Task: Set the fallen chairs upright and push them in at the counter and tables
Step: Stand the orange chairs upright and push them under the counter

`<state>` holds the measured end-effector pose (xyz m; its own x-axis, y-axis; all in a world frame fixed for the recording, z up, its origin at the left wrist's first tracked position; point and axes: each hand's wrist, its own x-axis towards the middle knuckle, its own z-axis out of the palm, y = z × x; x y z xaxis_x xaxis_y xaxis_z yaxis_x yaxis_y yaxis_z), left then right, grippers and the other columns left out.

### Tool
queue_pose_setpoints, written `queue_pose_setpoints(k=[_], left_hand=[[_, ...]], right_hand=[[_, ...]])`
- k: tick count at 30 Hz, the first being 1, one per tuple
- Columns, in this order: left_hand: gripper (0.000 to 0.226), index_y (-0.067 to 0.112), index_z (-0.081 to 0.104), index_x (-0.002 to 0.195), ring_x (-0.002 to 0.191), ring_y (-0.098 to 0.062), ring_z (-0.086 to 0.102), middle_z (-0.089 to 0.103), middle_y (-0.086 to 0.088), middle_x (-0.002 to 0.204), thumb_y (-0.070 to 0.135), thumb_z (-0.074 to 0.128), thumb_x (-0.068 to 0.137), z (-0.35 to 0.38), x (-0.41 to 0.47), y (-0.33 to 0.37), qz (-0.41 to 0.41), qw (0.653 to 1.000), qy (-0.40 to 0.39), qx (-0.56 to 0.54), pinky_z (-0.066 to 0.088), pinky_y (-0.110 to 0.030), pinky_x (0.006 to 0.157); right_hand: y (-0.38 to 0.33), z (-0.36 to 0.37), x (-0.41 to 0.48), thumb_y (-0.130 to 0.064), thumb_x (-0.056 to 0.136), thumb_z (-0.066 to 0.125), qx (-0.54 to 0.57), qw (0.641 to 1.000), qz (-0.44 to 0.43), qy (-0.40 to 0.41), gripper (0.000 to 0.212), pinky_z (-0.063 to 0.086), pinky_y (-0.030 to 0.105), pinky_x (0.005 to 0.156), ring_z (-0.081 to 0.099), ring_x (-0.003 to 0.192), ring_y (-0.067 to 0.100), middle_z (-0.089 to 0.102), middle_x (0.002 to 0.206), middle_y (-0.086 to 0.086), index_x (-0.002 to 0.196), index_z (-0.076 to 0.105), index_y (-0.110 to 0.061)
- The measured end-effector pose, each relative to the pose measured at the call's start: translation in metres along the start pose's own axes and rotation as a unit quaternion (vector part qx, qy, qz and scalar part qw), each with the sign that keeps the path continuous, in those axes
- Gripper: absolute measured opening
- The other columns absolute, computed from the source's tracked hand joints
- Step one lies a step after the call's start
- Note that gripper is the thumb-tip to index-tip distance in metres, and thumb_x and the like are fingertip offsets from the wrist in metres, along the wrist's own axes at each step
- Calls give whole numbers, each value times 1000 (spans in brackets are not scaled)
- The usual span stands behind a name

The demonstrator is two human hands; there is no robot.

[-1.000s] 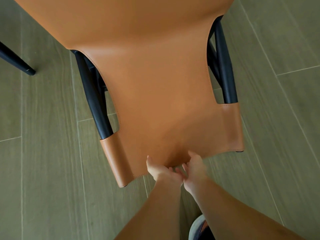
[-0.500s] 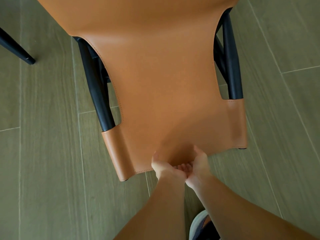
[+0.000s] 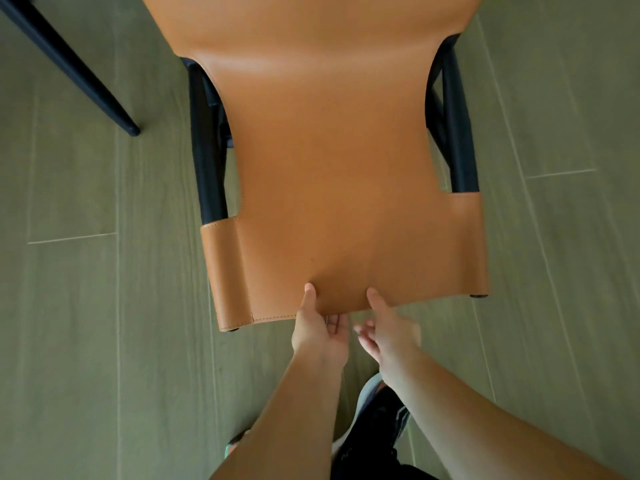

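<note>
At the near edge of the tan leather chair back, the left hand pinches the leather, thumb on top and fingers beneath. Just to its right, the right hand rests a thumb on that edge, fingers loose below. Black frame posts flank the leather above the wood-look floor, with another black leg far left.

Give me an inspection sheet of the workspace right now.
Surface: grey-green plank floor, bare around the chair.
Job's things: tan leather chair on a black frame.
Clutter: nothing seen.
Grippers: left hand pinches the leather's top edge, thumb on top; right hand has its thumb on that edge, fingers blurred.
Cables: nothing seen.
Surroundings: a separate black leg upper left; a shoe below.
</note>
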<state>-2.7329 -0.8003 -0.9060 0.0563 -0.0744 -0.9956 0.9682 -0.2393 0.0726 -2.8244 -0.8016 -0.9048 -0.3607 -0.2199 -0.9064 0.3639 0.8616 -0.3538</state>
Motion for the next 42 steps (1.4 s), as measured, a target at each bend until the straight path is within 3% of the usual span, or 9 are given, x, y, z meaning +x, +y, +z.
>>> queue_pose_setpoints(k=[5,9,12,16,21,32,36,39,42], left_hand=[[36,8,61,103,84,-18,65,67,-9,98,31,75,80,10,-99,17,15,1000,1,25,53,-28,61],[32,6,58,96,84,-21,65,65,-10,95,24,78,78,19,-174,33,26,999,18,33,55,-32,69],[29,5,59,96,78,-21,69,68,-11,91,19,78,79,28,-224,42,40,998,-10,38,57,-32,64],[23,5,61,97,73,-22,71,72,-13,88,11,75,80,39,-281,56,70,995,-44,64,59,-33,61],[22,4,61,95,69,-20,70,71,-11,88,10,76,80,58,-341,82,114,990,-28,81,59,-32,61],[11,9,60,91,67,-15,70,71,-5,84,19,54,94,117,-471,142,224,953,-60,192,55,-31,57],[28,10,65,76,55,-14,62,68,-1,65,27,48,91,132,-505,164,398,788,-56,466,50,-28,53],[14,25,64,77,70,-15,58,64,9,74,35,55,79,148,-517,186,652,513,-53,556,50,-32,68],[53,30,52,125,121,-19,42,54,7,125,39,59,73,175,-507,206,580,270,-84,764,27,-40,104]], right_hand=[[-23,-24,-89,-41,71,68,-426,795,-421,95,54,36,40,88,42,105,22,38,119,-2,116,40,-28],[-62,-44,-142,-30,65,74,-635,527,-560,75,86,39,43,87,46,106,25,42,129,3,141,36,-23],[-104,-41,-175,-19,72,74,-642,443,-625,43,77,35,48,99,43,122,30,41,140,8,141,41,-21],[-149,-25,-226,-16,88,59,-643,433,-631,-22,58,26,39,111,35,136,23,42,147,3,142,40,-22],[-192,-10,-304,-8,87,48,-658,434,-613,-56,32,52,38,77,61,100,25,64,108,0,113,60,-20],[-308,33,-437,8,75,43,-714,424,-545,-119,31,43,29,47,56,59,27,63,69,7,78,68,-10],[-344,49,-453,10,77,42,-710,452,-528,-114,31,44,34,54,51,60,28,60,71,10,84,71,-2],[-359,58,-456,5,80,44,-728,448,-507,-115,31,37,27,50,47,55,21,54,66,0,88,69,-11],[-367,62,-454,1,82,47,-747,433,-487,-131,37,42,26,50,55,60,17,63,78,-4,99,70,-23]])
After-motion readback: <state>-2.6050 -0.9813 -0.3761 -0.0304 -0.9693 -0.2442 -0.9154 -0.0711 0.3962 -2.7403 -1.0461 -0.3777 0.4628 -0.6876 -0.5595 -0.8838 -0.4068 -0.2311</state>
